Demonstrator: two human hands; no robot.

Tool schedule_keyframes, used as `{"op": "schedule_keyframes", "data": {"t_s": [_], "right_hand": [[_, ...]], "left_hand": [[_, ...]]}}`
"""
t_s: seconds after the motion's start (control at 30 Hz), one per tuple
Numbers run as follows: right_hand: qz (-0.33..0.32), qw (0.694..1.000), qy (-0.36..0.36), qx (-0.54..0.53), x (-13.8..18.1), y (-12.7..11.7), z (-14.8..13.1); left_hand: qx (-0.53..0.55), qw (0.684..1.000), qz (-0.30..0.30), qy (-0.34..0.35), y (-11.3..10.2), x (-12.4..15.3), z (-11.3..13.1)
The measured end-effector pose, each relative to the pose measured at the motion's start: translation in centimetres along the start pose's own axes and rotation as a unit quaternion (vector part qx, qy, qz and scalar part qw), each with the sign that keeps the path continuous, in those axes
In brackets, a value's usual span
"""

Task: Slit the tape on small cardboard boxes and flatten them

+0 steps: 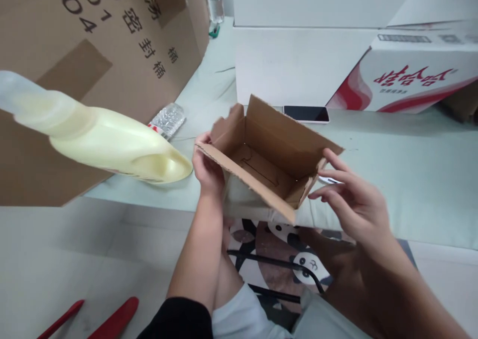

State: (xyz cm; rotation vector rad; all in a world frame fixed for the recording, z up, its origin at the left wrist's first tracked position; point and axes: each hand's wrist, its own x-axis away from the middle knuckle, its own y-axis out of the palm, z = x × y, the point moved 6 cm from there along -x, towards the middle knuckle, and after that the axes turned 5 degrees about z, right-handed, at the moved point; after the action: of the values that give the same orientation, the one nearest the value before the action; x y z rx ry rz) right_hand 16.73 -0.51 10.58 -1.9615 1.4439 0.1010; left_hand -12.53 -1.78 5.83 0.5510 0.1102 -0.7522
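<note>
A small brown cardboard box [261,179] is held tilted over the front edge of the covered table, its top open and the inside bare. My left hand [207,165] grips its left end, the fingers partly hidden behind the cardboard. At the opposite end, my right hand [351,199] has its fingertips on the short side flap, with the index finger near the upper corner. To the left of the box stands a large pale yellow bottle [119,142] with a whitish cap. Behind the box lies a phone [306,114], dark screen up.
A big printed carton [123,55] fills the left. White boxes [291,65], one with red markings, stand at the back. A clear plastic bottle [168,121] lies beside the carton; another bottle [214,3] is behind. Red objects [115,319] are low at left.
</note>
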Motion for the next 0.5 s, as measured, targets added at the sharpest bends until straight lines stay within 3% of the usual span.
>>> {"op": "schedule_keyframes", "data": {"t_s": [0.17, 0.37, 0.5], "right_hand": [[-0.038, 0.997, -0.017, 0.060, -0.1, 1.8, 1.9], [0.161, 0.983, -0.030, 0.085, 0.7, 0.0, 3.5], [0.056, 0.998, -0.004, 0.025, 0.3, 1.4, 4.2]], "left_hand": [[-0.095, 0.993, -0.013, 0.074, 0.1, 0.2, -0.3], [-0.159, 0.986, -0.016, 0.036, -0.1, 0.0, -1.6], [-0.158, 0.985, 0.005, 0.075, -0.2, 0.1, -1.2]]}}
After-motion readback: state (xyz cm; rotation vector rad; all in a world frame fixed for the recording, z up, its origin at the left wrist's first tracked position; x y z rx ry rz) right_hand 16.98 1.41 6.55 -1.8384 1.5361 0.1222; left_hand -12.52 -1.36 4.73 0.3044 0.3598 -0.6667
